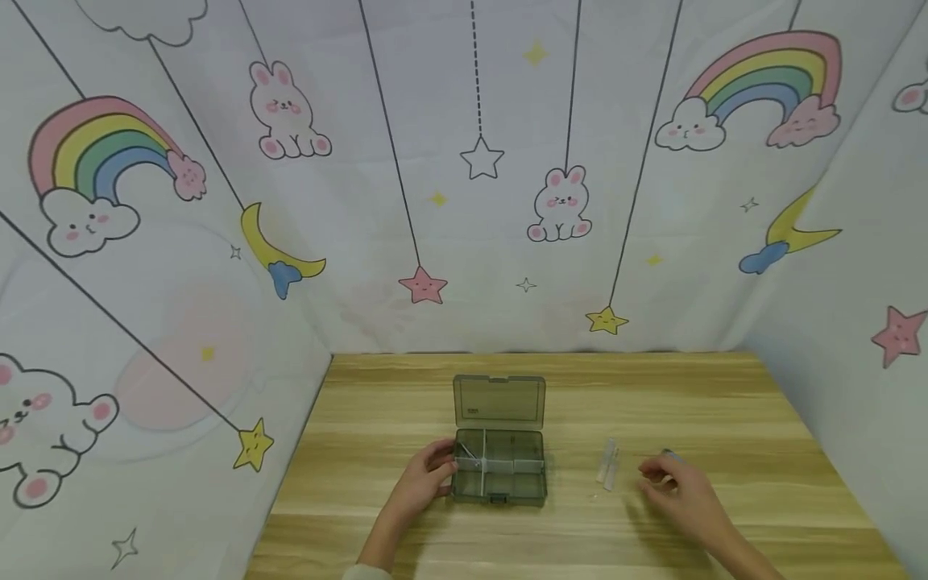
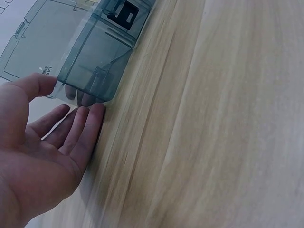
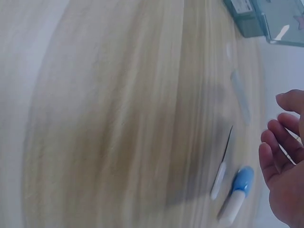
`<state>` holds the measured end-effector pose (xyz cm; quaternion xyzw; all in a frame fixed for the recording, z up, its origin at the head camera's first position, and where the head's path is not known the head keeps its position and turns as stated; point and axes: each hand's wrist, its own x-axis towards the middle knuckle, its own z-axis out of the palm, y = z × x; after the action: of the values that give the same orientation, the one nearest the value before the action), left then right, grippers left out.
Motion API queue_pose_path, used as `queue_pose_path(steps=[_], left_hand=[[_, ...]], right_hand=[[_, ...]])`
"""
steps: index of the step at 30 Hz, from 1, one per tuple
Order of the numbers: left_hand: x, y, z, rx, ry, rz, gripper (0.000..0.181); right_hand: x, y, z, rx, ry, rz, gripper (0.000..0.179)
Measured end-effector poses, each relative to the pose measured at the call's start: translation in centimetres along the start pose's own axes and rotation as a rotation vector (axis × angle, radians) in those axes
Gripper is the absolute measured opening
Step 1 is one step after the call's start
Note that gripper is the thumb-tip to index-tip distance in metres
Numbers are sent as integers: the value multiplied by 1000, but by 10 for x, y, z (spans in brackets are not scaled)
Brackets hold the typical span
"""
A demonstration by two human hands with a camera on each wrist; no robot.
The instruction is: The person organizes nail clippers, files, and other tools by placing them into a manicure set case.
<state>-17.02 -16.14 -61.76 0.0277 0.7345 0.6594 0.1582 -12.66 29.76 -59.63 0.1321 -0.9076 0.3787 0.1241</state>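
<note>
Starting at the far left, it's a patterned cloth (image 1: 464, 209) rising at the sides and back, rainbows, rabbits and stars all over it, down to the wood-grain counter (image 1: 391, 387). In comes the left hand (image 1: 419, 483), a pale cuff (image 1: 367, 572) at its wrist, and it's right up against the left end of the green see-through box (image 1: 522, 499). The left wrist view has the thumb at the box's upper edge, the other fingers slightly spread and nearly straight, tips at the low side wall.

The box itself sits upright on the counter, near the middle, lid (image 1: 499, 403) raised at the back. Pale dividers (image 1: 483, 463) split the inside into compartments, and there's a small thin object (image 1: 470, 453) in the back left one, too tiny to name!

Over to the right, clear of the box: slim translucent strips (image 1: 611, 475) flat on the counter. Just beyond them, here's the right hand (image 1: 677, 491), fingers loosely bent, a little apart, pinching nothing. Near it, the right wrist view picks up a thin tool (image 3: 218, 180) with a white handle and a dark, narrow tip, and just beside that a blue-and-white capped piece (image 3: 239, 190), both lying on the counter.
</note>
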Motion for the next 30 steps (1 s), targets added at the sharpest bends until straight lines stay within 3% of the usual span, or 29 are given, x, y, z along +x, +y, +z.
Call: queue_pose_path(steps=[6, 30], left_hand=[[-1, 1, -1, 4, 2, -5, 56], [-1, -2, -3, -2, -4, 0, 56]], right_hand=[[-13, 11, -8, -51, 15, 62, 19], [-33, 32, -4, -131, 20, 102, 24]])
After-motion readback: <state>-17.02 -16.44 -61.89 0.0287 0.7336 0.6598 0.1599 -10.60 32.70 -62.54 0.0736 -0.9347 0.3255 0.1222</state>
